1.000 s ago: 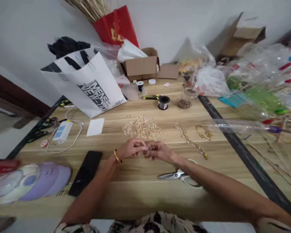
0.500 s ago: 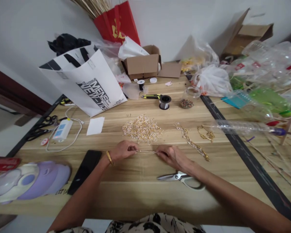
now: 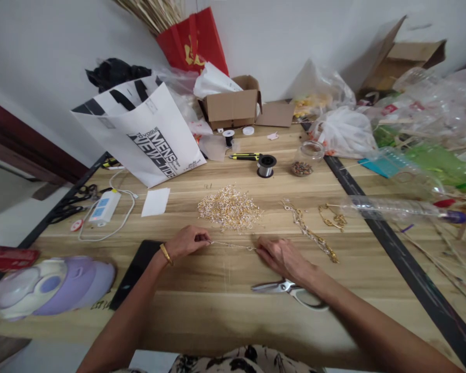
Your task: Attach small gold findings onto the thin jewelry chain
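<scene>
Head view shows a thin chain (image 3: 233, 245) stretched between left fingers (image 3: 201, 231) and right fingers (image 3: 265, 247), both pinching it.

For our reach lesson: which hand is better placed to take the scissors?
Likely the right hand: its forearm is beside the scissors; the left hand is farther away, holding one end of the thin chain.

Chain (image 3: 231, 244): shiny metal | scissor blades (image 3: 270, 286): smooth, bright metal | table (image 3: 202, 311): smooth, wood-grained surface | box (image 3: 233, 108): matt cardboard | bottle (image 3: 396, 206): clear, glossy plastic
</scene>
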`<move>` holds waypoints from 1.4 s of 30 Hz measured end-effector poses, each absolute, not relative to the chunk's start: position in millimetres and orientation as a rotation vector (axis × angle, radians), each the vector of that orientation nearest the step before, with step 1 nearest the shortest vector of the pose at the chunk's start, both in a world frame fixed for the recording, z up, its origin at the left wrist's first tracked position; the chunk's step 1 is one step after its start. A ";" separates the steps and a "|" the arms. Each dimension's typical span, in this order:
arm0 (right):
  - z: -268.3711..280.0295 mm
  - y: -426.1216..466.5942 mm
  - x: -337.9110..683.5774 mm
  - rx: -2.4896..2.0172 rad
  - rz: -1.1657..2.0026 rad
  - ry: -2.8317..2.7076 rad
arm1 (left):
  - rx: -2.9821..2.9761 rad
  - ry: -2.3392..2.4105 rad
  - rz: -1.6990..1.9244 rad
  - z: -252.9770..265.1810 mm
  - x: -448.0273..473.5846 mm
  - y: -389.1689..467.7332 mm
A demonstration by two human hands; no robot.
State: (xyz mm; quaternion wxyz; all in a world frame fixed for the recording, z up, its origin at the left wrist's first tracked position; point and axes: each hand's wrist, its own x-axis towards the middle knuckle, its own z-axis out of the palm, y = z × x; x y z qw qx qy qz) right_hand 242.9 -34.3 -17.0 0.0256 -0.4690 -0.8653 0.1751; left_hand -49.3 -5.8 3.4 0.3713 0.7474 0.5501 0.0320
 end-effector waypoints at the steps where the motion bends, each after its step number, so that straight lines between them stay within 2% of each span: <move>1: -16.6 -34.3 243.4 -1.449 0.540 -2.680 | 1.930 1.422 0.073 4.0 -50.1 -6.0; 22: -9.2 -32.4 245.1 -1.419 0.739 -2.584 | 2.182 1.555 0.106 2.6 -69.0 -7.2; 32: -7.4 -37.0 247.2 -1.416 0.566 -2.685 | 2.017 1.659 0.113 2.6 -74.9 -7.0; 42: -14.0 -34.8 248.1 -1.451 0.437 -2.727 | 2.146 1.650 0.131 4.5 -87.6 -4.5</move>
